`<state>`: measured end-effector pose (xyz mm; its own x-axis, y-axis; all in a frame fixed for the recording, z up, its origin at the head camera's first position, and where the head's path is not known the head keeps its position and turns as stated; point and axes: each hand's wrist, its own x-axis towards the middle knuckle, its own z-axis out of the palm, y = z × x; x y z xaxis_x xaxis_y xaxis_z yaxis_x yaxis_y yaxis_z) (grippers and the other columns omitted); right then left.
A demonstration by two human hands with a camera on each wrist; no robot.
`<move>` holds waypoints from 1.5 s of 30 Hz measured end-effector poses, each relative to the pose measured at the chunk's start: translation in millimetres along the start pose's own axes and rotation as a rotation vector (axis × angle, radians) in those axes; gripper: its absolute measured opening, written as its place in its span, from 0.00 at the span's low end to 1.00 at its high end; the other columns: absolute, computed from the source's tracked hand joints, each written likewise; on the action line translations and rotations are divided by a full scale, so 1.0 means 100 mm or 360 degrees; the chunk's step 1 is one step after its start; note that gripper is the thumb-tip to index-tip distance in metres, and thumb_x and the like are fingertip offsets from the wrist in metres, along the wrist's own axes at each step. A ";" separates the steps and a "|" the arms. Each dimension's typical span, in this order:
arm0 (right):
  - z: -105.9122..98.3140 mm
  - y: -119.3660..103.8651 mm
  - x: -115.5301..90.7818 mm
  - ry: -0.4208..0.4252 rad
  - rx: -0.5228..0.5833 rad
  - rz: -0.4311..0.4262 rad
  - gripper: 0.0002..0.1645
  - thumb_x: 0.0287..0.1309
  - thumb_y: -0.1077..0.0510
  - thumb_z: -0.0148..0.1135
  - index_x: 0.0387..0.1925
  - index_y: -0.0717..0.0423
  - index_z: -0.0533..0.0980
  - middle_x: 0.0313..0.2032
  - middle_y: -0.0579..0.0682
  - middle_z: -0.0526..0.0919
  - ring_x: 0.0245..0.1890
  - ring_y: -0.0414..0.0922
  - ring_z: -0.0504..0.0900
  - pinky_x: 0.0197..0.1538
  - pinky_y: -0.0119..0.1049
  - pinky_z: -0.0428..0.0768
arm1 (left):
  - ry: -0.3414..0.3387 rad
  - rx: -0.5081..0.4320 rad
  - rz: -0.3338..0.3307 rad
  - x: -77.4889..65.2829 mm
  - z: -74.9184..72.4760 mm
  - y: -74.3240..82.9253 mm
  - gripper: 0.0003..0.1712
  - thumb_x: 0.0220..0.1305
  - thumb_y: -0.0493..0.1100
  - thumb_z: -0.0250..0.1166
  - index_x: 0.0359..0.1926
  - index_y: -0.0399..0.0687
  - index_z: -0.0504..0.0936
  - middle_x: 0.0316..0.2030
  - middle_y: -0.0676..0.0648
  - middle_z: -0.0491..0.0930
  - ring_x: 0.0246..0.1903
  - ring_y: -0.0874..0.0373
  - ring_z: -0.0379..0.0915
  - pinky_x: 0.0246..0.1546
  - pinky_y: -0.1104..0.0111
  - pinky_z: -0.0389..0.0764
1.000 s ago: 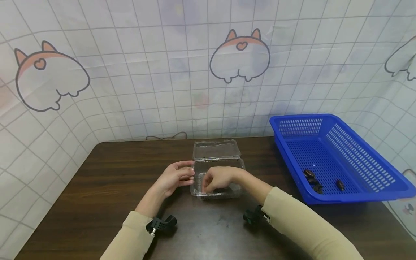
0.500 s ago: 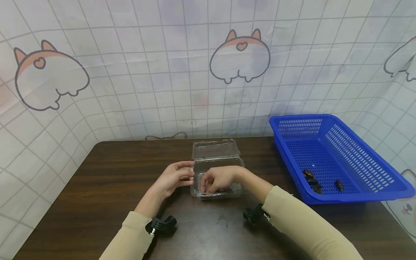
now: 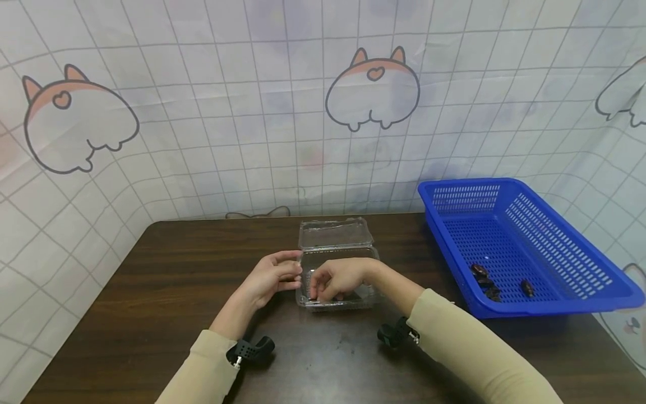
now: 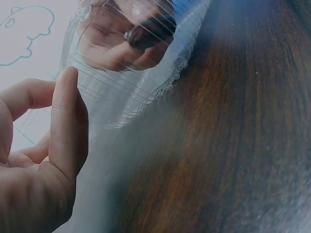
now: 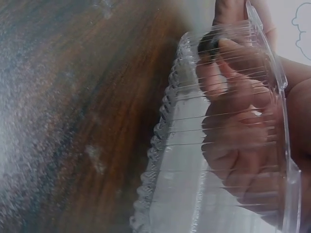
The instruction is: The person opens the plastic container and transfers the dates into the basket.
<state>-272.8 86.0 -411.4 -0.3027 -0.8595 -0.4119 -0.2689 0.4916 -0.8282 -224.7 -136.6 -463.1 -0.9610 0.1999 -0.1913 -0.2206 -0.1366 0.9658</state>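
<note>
A clear plastic clamshell box (image 3: 337,305) lies on the brown table with its lid folded back. My left hand (image 3: 270,278) touches the left side of the box, its fingertips right at the rim and fingers spread. Inside the box, low near its front left corner, is my right hand (image 3: 340,279). Through the clear wall, the left wrist view shows a dark brown, oval date (image 4: 151,33) pinched in the right fingers. The right wrist view also shows the date (image 5: 209,46) between thumb and fingers, near the box's scalloped base.
A blue perforated basket (image 3: 555,306) stands at the right of the table (image 3: 192,269). Several dark dates (image 3: 480,273) lie near its front left corner, one (image 3: 527,288) apart from them. A tile-patterned cloth (image 3: 242,140) hangs close behind the table.
My right hand has shifted slightly left inside the box, and its fingers have spread a little. The left hand and the basket stay as they were.
</note>
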 end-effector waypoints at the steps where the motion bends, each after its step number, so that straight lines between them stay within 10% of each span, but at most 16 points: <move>1: 0.00 0.01 0.00 0.0010 0.0015 0.0003 0.07 0.69 0.66 0.61 0.46 0.59 0.81 0.33 0.46 0.82 0.25 0.41 0.73 0.27 0.31 0.74 | 0.0003 -0.0001 -0.0003 0.00 0.00 0.00 0.30 0.70 0.30 0.62 0.71 0.32 0.67 0.36 0.45 0.77 0.29 0.58 0.82 0.36 0.69 0.88; 18: 0.02 0.01 0.00 0.0062 0.0076 0.0033 0.06 0.69 0.65 0.62 0.44 0.57 0.82 0.30 0.46 0.81 0.24 0.41 0.74 0.24 0.30 0.70 | -0.0005 -0.0010 -0.0002 0.01 0.00 0.00 0.30 0.69 0.30 0.62 0.71 0.32 0.68 0.36 0.46 0.79 0.29 0.58 0.82 0.35 0.69 0.88; 45: 0.08 -0.12 -0.62 0.0920 0.0217 -0.0151 0.12 0.70 0.58 0.65 0.50 0.59 0.79 0.40 0.52 0.82 0.24 0.44 0.70 0.28 0.36 0.73 | 0.0010 0.0060 -0.0028 -0.06 -0.03 0.06 0.30 0.70 0.30 0.62 0.71 0.34 0.68 0.39 0.45 0.79 0.32 0.57 0.82 0.37 0.67 0.88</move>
<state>-243.2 132.6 -379.2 -0.7416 -0.6645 -0.0918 -0.2109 0.3609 -0.9085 -220.2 -141.3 -456.9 -0.9580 0.1957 -0.2094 -0.2313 -0.0964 0.9681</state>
